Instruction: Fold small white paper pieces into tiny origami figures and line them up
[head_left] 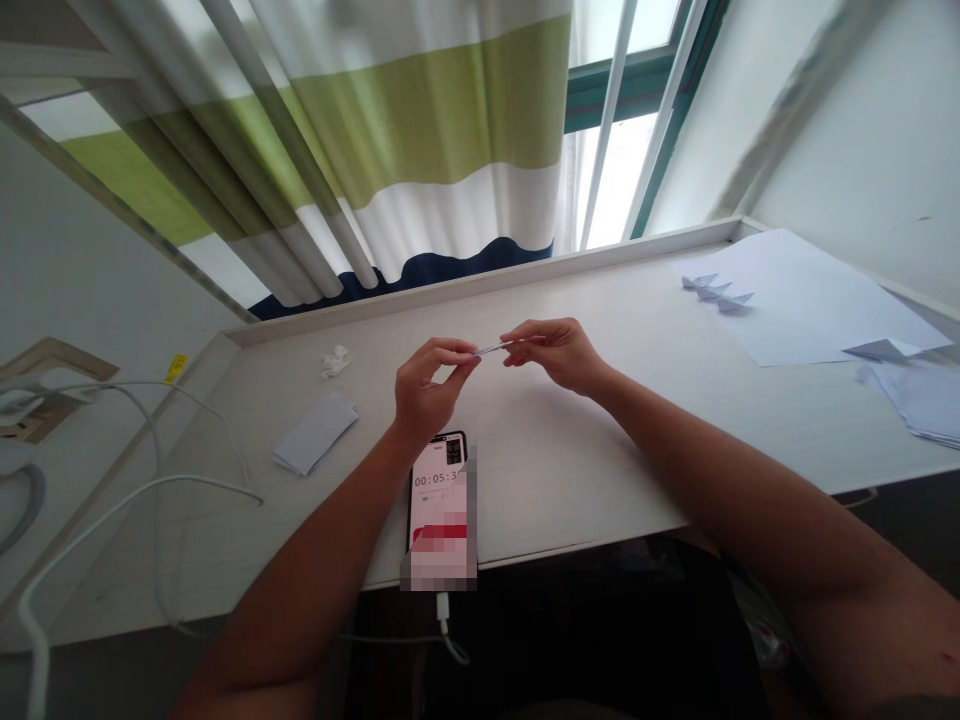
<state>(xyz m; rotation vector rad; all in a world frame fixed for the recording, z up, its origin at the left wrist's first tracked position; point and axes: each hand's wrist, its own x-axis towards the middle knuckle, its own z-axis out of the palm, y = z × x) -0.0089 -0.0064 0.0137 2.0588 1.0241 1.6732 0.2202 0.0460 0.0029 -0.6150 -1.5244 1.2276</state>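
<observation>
Both my hands are raised over the middle of a pale wooden desk [570,470]. My left hand [429,385] and my right hand [553,352] each pinch one end of a small, thin white paper piece [492,348], seen almost edge-on between the fingertips. Fingers of both hands are closed in a pinch. Below my left wrist a phone [442,505] lies on the desk with a running timer on its screen and a white cable plugged into its near end.
A folded white slip [315,432] and a crumpled scrap [334,361] lie at the left. Several small folded paper shapes [716,291] sit on a large white sheet [810,300] at the right, beside a paper stack [919,395]. White cables [150,490] trail left. A striped curtain [390,150] hangs behind.
</observation>
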